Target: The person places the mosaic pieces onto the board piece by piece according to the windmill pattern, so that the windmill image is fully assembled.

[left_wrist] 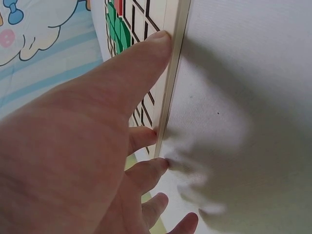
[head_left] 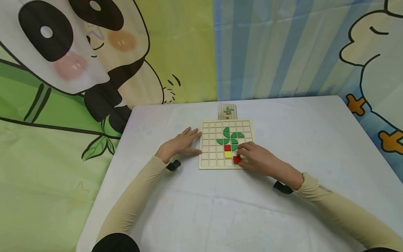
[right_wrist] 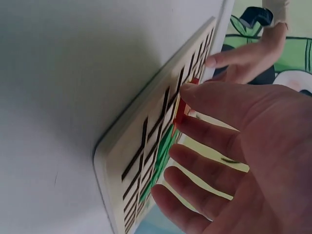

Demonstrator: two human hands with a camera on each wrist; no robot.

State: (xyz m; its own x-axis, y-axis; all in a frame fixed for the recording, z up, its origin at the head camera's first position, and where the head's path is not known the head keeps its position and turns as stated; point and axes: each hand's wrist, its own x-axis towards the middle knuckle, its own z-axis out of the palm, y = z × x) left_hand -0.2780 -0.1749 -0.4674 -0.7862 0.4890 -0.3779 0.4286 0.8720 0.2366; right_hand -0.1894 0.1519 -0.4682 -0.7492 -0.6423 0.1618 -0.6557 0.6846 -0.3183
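A wooden grid board lies on the table. Several green quarter-round tiles form a leafy figure on it, with a red square tile and a yellow square tile in a column below. My right hand pinches another red square tile between thumb and index finger, over the board's lower right part. At the board's left edge, my left hand has its fingers spread. Its thumb touches the rim in the left wrist view.
A small pattern card showing a similar figure lies just beyond the board's far edge. White cloth covers the table. Behind it hangs a cartoon-printed curtain.
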